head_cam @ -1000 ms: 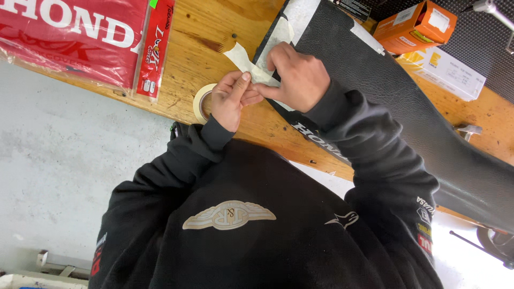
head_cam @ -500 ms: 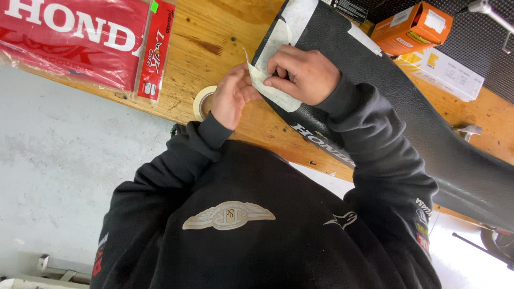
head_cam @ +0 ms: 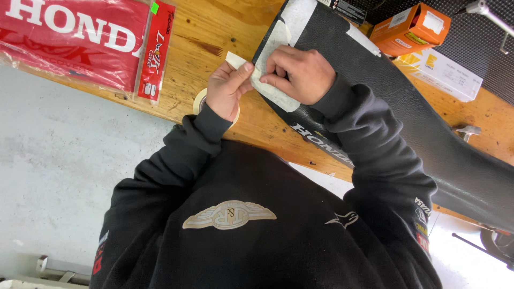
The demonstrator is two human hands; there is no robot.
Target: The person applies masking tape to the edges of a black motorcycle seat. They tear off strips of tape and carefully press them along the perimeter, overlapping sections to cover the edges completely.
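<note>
A strip of pale masking tape point(head_cam: 270, 88) is held at the near end of a long black motorcycle seat point(head_cam: 428, 144) that is laid across a wooden bench point(head_cam: 214, 48). The loose end of the strip is pinched between the thumb and fingers of the left hand point(head_cam: 225, 88), with the free corner standing up just beyond the fingertips. The rest of the strip is pressed down onto the seat edge by the right hand point(head_cam: 297, 75), whose fingers point(head_cam: 270, 67) are curled and bunched together on the tape. More pale tape is seen running along the seat's end above the right hand. A roll of masking tape point(head_cam: 201, 101) is lying flat on the bench, touching or just under the left wrist and partly hidden by it. Both arms are covered by black sleeves. To the far left, a red packaged item point(head_cam: 69, 43) is resting on the bench, with a narrow red card pack point(head_cam: 155, 51) just beside it. Beyond the seat, an orange box point(head_cam: 409, 29) and a white box point(head_cam: 441, 72) are set close together, well apart from the hands.
</note>
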